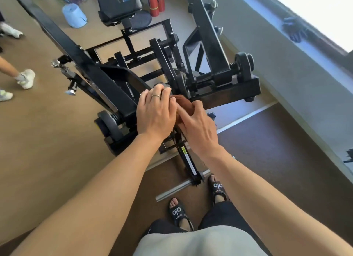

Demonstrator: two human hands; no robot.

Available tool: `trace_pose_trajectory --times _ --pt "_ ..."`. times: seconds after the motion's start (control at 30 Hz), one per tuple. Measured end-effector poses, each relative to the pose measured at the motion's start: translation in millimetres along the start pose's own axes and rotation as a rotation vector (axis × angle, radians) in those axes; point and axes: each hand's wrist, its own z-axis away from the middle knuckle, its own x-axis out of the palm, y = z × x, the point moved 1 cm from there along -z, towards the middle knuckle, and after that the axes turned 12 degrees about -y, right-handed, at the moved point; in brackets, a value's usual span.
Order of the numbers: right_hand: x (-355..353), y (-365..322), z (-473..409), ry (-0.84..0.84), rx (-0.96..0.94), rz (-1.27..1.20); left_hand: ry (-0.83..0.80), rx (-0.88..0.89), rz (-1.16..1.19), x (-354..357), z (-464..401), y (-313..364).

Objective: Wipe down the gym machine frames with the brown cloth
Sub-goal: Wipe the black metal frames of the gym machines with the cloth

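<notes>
While both arms reach forward over the black gym machine frame (225, 91), the brown cloth (183, 104) sits bunched between the two hands, pressed against the frame where a horizontal beam meets the upright bars. The left hand (155, 114) lies over the cloth's left side with its fingers loosely bent and close together, a ring (155, 96) on one finger; whether those fingers actually pinch the cloth cannot be told, as the fingertips are turned away from view. The right hand (198, 129) holds the cloth from the right, its thumb and curled fingers wrapped around the fabric's lower edge. Below the hands, a chrome bar (177, 189) lies across the floor beside the person's feet in black slide sandals (176, 212). Farther off, an overturned light blue bucket (74, 16) rests on the tan floor (47, 141), and two red cylinders (156, 1) stand near the padded black seat (118, 7). At the left edge, another person's white sneakers (25, 79) show.
</notes>
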Motion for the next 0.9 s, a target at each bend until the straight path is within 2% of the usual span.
trace_pose_trajectory --times 0.2,0.3,0.37,0.47,0.6,0.67,0.73,0.8,0.9 --pt "-58 89 -11 0.210 0.222 0.002 0.016 -0.057 -0.098 15 -1 5" --pt "-59 92 -6 0.270 0.327 -0.054 0.000 -0.075 -0.141 18 -3 5" --pt "-39 66 -5 0.205 0.326 -0.116 -0.011 -0.084 -0.158 17 -2 4" --pt "-6 16 -7 0.056 0.140 -0.135 -0.027 -0.084 -0.179 19 -2 6" --pt "-14 27 -6 0.025 0.041 -0.109 -0.011 -0.097 -0.190 24 -2 5" --pt "-30 54 0 0.106 0.123 -0.116 -0.007 -0.099 -0.188 25 -1 4" --pt "-39 70 1 0.190 0.300 -0.159 -0.005 -0.104 -0.199 23 0 4" --pt "-34 61 -4 0.172 0.394 -0.194 -0.027 -0.094 -0.228 20 1 5" --pt "-15 23 -10 0.043 0.219 -0.143 -0.068 -0.078 -0.274 17 2 7"
